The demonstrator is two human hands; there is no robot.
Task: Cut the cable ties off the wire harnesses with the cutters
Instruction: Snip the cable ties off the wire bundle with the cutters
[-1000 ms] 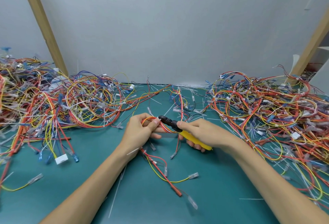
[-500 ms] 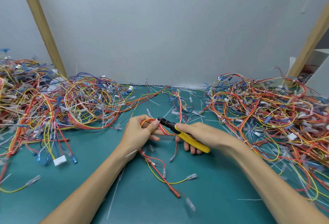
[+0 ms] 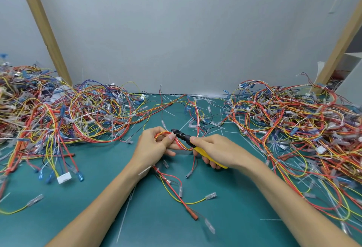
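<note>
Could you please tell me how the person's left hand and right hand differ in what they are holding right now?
The left hand grips a wire harness of red, orange and yellow wires; the right hand grips the yellow-handled cutters. The left hand pinches the wires beside the cutters' black head, while the right hand wraps round the handles farther back. Both are close together over the green table.
</note>
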